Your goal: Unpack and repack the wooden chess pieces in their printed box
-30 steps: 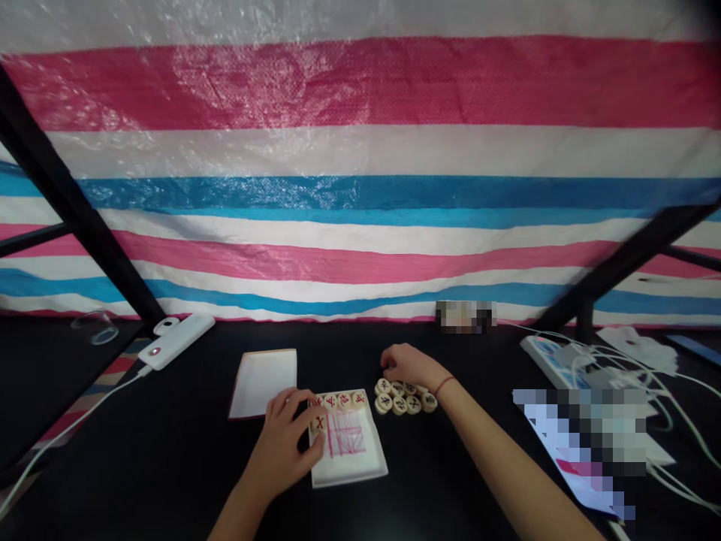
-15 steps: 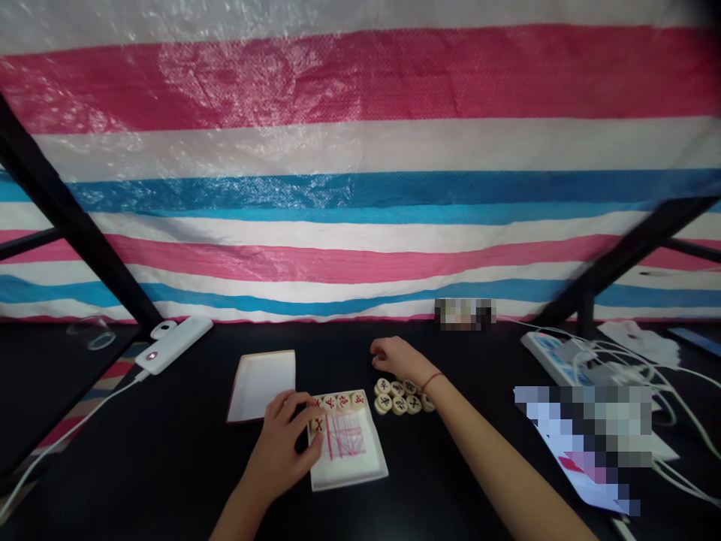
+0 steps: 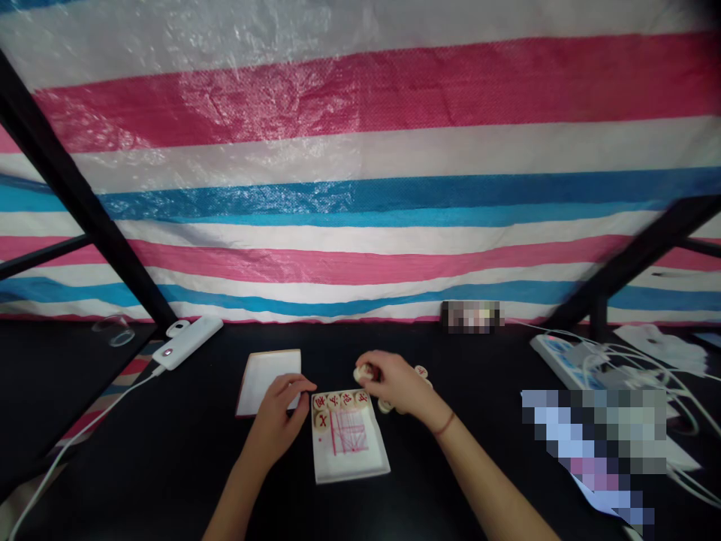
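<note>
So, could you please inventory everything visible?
Tray: one, white, centre
Tray pieces: five, cream and red, inside
Loose pieces: count hidden, cream, right of tray
Lid: one, white inside, centre-left
Device: one, white, back left
Cup: one, clear, far left
Power strip: one, white, right
Cables: several, white, both sides
Sheet: one, multicoloured stripes, behind
Bars: several, black, both sides
Tabletop: one, black, below
Left hand: one, bare, left of tray
Right hand: one, bare, beyond tray, gripping piece(s)

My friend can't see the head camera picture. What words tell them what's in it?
A person's right hand holds at least one pale round piece near the far right corner of a shallow white box on a black table. Five round pieces with red characters sit inside; the left hand is beside its left edge. A striped sheet hangs behind.
</note>
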`<state>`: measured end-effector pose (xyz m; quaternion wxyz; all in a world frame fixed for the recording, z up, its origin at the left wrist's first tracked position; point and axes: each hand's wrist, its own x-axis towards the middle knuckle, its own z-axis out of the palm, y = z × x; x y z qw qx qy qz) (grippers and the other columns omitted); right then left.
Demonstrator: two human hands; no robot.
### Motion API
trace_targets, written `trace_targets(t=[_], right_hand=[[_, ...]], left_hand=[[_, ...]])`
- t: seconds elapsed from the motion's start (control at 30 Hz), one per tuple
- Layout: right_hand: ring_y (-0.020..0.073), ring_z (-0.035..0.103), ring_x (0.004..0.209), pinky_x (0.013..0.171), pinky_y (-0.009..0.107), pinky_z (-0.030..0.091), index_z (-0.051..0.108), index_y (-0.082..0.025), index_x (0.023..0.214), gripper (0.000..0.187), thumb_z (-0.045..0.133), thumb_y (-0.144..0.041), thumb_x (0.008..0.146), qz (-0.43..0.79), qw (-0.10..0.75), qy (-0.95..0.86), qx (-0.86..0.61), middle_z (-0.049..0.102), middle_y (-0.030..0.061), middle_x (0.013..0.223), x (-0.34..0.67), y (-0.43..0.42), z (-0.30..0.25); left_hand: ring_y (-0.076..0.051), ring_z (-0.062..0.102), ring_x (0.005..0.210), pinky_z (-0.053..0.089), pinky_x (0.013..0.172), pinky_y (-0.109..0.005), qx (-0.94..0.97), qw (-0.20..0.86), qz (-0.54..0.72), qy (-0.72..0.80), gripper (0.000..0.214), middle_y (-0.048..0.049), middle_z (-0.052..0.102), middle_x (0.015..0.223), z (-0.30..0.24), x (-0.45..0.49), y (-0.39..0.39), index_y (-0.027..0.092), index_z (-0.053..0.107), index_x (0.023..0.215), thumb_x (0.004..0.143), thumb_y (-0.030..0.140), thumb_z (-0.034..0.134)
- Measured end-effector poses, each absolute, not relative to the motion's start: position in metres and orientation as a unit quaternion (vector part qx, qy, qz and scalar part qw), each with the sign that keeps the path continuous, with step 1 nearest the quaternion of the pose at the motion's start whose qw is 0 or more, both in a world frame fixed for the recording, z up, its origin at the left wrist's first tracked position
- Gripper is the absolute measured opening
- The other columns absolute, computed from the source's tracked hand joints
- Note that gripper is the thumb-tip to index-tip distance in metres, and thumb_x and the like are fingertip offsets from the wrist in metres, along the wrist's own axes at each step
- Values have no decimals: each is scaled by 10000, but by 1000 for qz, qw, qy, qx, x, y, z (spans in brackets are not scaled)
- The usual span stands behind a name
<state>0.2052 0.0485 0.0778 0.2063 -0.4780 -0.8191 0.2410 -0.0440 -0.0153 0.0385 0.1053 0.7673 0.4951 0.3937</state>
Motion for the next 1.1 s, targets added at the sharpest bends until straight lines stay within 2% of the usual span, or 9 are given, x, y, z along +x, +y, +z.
trace_targets(t=[0.13, 0.3, 0.43, 0.7, 0.87, 1.1], right_hand=[[175, 608, 843, 759, 258, 452, 644, -196, 929, 232, 568, -93, 736, 296, 205, -819, -446, 658, 28, 888, 182, 1, 69], [209, 592, 946, 852, 318, 465, 631, -187, 930, 226, 532, -61, 771, 278, 228, -816, -453, 642, 57, 960, 165, -20, 50], [202, 585, 993, 895, 325, 472, 639, -200, 948, 249, 537, -49, 779, 282, 243, -813, -447, 614, 64, 1036, 166, -20, 46], [195, 570, 1061, 956, 341, 465, 609, -217, 1078, 375, 537, -17, 770, 256, 275, -819, -434, 607, 67, 1119, 164, -26, 36], [208, 575, 1005, 906, 338, 485, 625, -211, 985, 287, 516, -28, 793, 228, 245, -825, -455, 602, 66, 1037, 164, -31, 33], [212, 605, 897, 786, 304, 479, 599, -195, 897, 168, 512, -70, 823, 190, 156, -828, -504, 634, 66, 953, 164, -31, 41]], left_hand=[[-204, 589, 978, 505, 875, -372, 808, 103, 348, 465, 197, -63, 633, 1009, 33, -32, -27, 236, 664, 927, 836, 146, 515], [-263, 528, 1116, 440, 982, -463, 822, 78, 312, 470, 307, -75, 599, 1135, 22, -23, -30, 266, 650, 1071, 776, 191, 608], [-271, 511, 1159, 439, 996, -479, 817, 95, 303, 480, 316, -91, 574, 1207, 18, -24, -27, 254, 640, 1084, 787, 163, 578], [-265, 521, 1141, 448, 988, -478, 819, 97, 306, 476, 311, -80, 593, 1172, 21, -24, -30, 247, 642, 1051, 767, 141, 576], [-258, 533, 1114, 464, 960, -455, 818, 87, 311, 476, 251, -66, 603, 1140, 21, -23, -30, 246, 652, 954, 747, 125, 580], [-246, 520, 1114, 451, 971, -441, 817, 97, 311, 476, 256, -61, 590, 1133, 21, -22, -30, 237, 629, 964, 754, 103, 569]])
